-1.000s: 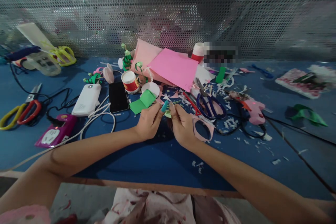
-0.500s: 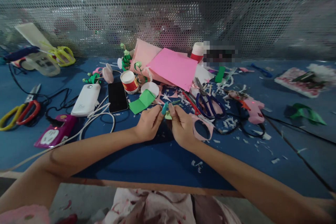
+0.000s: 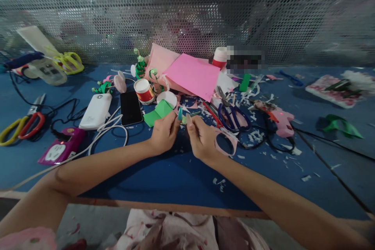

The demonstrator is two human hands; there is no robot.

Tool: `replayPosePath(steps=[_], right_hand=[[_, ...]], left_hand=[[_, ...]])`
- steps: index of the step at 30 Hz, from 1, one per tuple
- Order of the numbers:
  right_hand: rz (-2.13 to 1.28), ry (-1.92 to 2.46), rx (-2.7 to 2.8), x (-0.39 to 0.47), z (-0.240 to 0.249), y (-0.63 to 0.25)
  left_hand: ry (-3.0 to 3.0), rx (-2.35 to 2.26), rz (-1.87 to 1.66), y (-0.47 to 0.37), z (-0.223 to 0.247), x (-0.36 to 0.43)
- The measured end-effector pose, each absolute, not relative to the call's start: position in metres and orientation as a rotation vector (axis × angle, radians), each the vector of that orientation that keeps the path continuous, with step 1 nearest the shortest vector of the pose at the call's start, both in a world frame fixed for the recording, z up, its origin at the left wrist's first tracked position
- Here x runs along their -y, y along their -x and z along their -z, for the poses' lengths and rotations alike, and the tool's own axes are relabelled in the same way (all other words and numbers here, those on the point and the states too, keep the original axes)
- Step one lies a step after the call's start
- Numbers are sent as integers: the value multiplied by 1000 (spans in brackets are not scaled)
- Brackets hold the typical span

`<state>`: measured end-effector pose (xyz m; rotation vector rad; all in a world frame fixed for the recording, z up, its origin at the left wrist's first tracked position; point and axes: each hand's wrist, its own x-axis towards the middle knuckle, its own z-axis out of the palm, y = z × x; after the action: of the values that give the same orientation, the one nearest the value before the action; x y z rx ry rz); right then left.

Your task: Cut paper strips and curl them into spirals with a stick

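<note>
Between my fingertips is a small light-green paper piece (image 3: 184,120), mostly hidden by the fingers. My left hand (image 3: 164,132) pinches its left side, thumb up with a blue nail. From the other side my right hand (image 3: 202,137) pinches it as well. Both hands are held just above the table, close together. Just beyond my left hand lies a folded green paper (image 3: 158,112), overlapping a white round disc (image 3: 167,99). A pink paper with a round hole cut out (image 3: 233,140) lies right of my right hand.
Blue-handled scissors (image 3: 231,119), a pink glue gun (image 3: 283,122) and paper scraps lie to the right. Pink sheets (image 3: 193,74) and a red-and-white jar (image 3: 144,91) are behind. At left are a phone (image 3: 131,108), a white power bank (image 3: 96,111), a purple socket block (image 3: 62,146) and scissors (image 3: 31,125).
My fingertips and thumbs have shifted slightly on the light-green piece, and less of it shows now. Both hands stay together in nearly the same place.
</note>
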<state>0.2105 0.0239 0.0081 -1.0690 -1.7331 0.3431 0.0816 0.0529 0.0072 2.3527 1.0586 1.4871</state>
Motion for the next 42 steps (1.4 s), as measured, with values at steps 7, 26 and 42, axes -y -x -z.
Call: replayPosePath(steps=[7,26,42], right_hand=[[-308,1125,1743,-27,-9,-211],[-583,1045,1614,-27,-5,-206],[-529,990,1690,-24,-8,-206]], left_hand=[[-2387,-973,-1452,-80,-7,-51],[-2150,-754,-1382,-79,-6,-57],[-2221,-797,-1369,-77,-6,-51]])
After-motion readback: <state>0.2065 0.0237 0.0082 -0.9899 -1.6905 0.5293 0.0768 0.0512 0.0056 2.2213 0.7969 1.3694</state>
